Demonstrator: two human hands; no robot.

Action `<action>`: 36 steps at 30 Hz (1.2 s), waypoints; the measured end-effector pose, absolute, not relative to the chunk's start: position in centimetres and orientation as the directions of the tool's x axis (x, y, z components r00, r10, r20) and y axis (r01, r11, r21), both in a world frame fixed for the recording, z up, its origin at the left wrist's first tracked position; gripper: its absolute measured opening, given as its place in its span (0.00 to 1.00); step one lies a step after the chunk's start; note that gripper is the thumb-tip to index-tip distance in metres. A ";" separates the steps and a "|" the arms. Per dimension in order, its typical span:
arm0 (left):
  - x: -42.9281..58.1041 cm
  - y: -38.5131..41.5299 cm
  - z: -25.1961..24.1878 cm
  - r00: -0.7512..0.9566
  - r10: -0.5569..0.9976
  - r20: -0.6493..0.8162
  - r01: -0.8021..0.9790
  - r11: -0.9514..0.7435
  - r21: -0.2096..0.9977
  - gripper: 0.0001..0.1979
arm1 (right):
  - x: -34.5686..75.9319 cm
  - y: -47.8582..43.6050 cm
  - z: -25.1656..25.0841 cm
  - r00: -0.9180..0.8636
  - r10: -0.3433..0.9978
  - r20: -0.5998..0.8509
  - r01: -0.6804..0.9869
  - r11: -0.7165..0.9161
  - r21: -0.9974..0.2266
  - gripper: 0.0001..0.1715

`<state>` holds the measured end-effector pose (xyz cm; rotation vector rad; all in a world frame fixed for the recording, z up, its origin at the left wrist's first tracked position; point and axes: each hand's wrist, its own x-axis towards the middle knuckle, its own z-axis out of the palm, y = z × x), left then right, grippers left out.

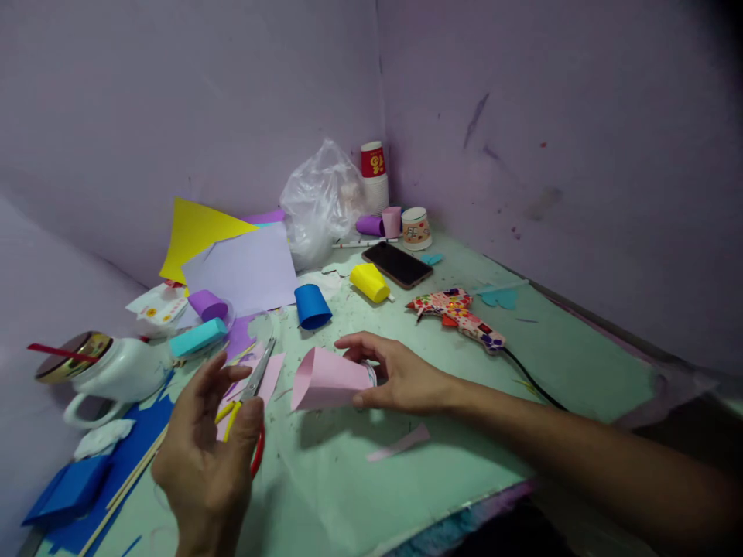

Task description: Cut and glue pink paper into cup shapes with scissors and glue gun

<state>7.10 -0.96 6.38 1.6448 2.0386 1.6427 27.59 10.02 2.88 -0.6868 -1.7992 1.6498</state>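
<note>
My right hand (400, 375) grips a cup wrapped in pink paper (328, 381), held on its side just above the green table top (406, 480). My left hand (203, 445) is closed on the yellow and red handles of a pair of scissors (252, 391), whose blades point up and away toward the pink paper scraps beside it. A thin pink paper strip (399, 444) lies on the table below the right hand.
Paper-wrapped cups lie about: blue (312, 306), yellow (370, 281), purple (207, 304), teal (198, 337). A patterned glue gun (458, 313) with its cord, a phone (398, 264), a white mug (113, 371), coloured sheets (241, 267), a plastic bag (319, 203) and stacked cups (374, 176) fill the back.
</note>
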 end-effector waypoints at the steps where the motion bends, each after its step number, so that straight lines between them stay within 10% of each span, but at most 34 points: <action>1: 6.9 -0.9 6.2 -0.470 0.767 0.437 0.562 -0.122 0.818 0.27 | 27.5 10.0 2.9 -0.678 0.728 0.098 -0.038 0.098 -0.994 0.40; 6: 9.2 -0.1 5.3 -0.284 0.958 0.029 0.156 0.016 0.988 0.28 | 26.7 9.3 3.0 -0.662 0.734 0.154 -0.123 0.096 -0.988 0.31; 22: 11.9 -0.4 5.1 -0.386 0.921 -0.053 0.051 0.078 0.996 0.20 | 26.3 7.8 2.9 -0.638 0.707 0.303 -0.128 0.291 -0.948 0.24; 32: 12.5 -0.2 5.2 -0.541 0.833 0.116 0.442 0.163 0.882 0.25 | 26.4 8.0 2.1 -0.638 0.604 0.478 -0.064 0.576 -0.815 0.45; 36: 12.9 -0.3 4.4 -0.316 0.942 0.109 0.523 0.077 0.849 0.31 | 26.1 7.9 1.5 -0.686 0.595 0.420 -0.014 0.567 -0.824 0.41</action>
